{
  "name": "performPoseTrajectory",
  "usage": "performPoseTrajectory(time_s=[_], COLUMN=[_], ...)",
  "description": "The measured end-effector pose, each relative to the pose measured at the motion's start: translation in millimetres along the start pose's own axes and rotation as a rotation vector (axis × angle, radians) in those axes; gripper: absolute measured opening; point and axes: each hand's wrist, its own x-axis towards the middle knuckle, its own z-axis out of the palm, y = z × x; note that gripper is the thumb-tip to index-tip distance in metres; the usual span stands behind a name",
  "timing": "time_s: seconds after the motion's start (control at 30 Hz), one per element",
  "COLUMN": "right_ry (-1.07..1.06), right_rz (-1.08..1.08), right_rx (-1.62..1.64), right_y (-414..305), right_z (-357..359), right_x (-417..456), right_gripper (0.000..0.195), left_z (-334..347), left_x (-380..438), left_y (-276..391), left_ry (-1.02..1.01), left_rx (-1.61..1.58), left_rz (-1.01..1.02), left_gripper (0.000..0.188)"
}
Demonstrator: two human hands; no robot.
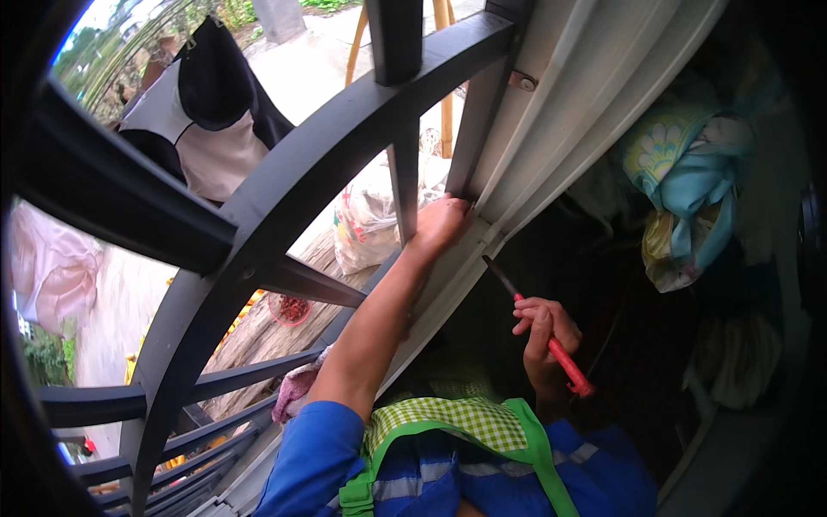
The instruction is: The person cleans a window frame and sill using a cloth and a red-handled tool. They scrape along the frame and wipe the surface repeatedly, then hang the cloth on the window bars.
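My right hand (543, 329) holds a red-handled screwdriver (566, 365), its thin dark shaft pointing up and left towards the white window frame (510, 223). The tip sits close to the frame's inner edge; whether it touches cannot be told. My left arm reaches across the frame to the dark metal grille (284, 181). At the lower corner, where an upright bar meets the frame, my left hand (444, 223) rests with curled fingers. Its fingertips are hidden, so anything in them cannot be seen. A small metal bracket with a screw (524, 82) is fixed higher on the frame.
Curved grille bars cross the left side. Outside are a plastic bag (365, 223), a weathered wooden beam (252, 349), a red-rimmed bowl (291, 309) and hanging black-and-white cloth (213, 152). A pinkish cloth (300, 388) lies by my left elbow. Inside, bundled blue-and-yellow fabric (688, 187) hangs right.
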Motion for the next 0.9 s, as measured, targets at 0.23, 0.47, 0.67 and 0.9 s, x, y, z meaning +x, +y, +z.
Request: performPoseTrajectory(time_s=[0.23, 0.47, 0.67, 0.9], right_ry=[-0.019, 0.014, -0.013, 0.035], right_rz=[0.023, -0.010, -0.059, -0.106], right_rx=[0.019, -0.030, -0.010, 0.007], right_y=[-14.9, -15.3, -4.6, 2.2], right_z=[1.9, -1.7, 5.8, 25.2], right_x=[7.3, 8.7, 16.1, 34.8], right_gripper=[0.028, 0.028, 0.018, 0.017], left_z=[-7.1, -20.8, -19.3, -9.5], left_x=[1.3, -42.8, -94.1, -82.3], left_y=[12.3, 35.0, 12.0, 12.5], left_ry=[-0.160, -0.236, -0.063, 0.179], left_rx=[0.109, 0.421, 0.262, -0.124], left_rz=[-0.068, 0.048, 0.064, 0.012], left_gripper=[0.031, 0.024, 0.023, 0.009])
